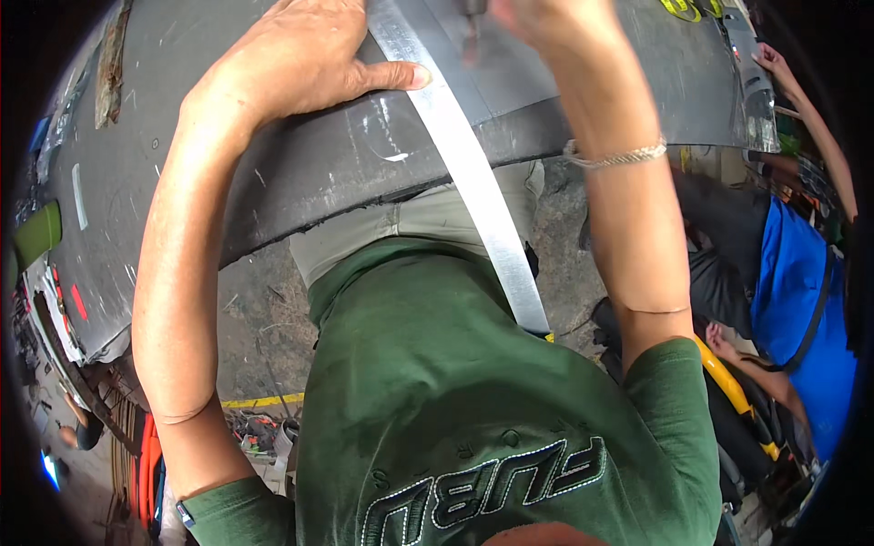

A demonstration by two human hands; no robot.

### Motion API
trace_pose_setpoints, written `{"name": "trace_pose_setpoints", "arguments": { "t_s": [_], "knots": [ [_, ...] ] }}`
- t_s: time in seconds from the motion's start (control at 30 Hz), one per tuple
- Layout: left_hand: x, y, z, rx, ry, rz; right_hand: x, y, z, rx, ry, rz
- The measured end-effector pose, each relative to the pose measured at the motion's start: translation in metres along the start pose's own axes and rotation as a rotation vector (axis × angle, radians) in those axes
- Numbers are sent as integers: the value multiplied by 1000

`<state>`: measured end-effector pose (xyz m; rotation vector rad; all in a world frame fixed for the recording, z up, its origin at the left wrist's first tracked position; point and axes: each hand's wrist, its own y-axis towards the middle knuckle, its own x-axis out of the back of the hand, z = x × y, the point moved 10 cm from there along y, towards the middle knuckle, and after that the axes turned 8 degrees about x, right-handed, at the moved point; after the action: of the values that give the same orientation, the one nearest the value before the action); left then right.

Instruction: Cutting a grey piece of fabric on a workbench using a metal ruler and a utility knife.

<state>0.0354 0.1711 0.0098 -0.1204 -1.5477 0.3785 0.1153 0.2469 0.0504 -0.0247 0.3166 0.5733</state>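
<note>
A long silver metal straightedge [469, 173] runs from the top of the view toward my waist, its near end hanging past the table edge. My left hand [296, 59] lies flat to the left of it, thumb stretched out and pressing on the metal; its fingertips are cut off by the upper edge. Under the straightedge is a dark grey sheet [519, 77]. To the right my right hand [555, 23] is smeared by motion and partly out of view. A thin dark tool [472, 7] shows at its fingers, too blurred to name.
The dark worktop [309, 173] has scuffs and a worn front edge. A wooden strip [111, 68] lies at its far left, a green roll [38, 235] at the left edge. Someone in blue [792, 273] is at the right, near a yellow-and-black object [728, 369].
</note>
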Motion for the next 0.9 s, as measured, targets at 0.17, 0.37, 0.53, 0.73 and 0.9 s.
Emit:
{"name": "trace_pose_setpoints", "arguments": {
  "t_s": [0.17, 0.37, 0.53, 0.73, 0.9],
  "knots": [
    [11, -4, -14, 39, 38, 79, 1, 15, -73, -267, -92, 40],
    [10, -2, -14, 30, 46, 75, 0, 18, -92, -239, -15, 106],
    [11, -2, -17, 48, 78, 94, -5, 20, -82, -124, -28, 161],
    [8, -2, -16, 32, 126, 74, 6, 21, -85, -280, -285, -47],
    [9, -2, -15, 56, 116, 107, 1, 17, -85, -202, -21, 97]
  ]
}}
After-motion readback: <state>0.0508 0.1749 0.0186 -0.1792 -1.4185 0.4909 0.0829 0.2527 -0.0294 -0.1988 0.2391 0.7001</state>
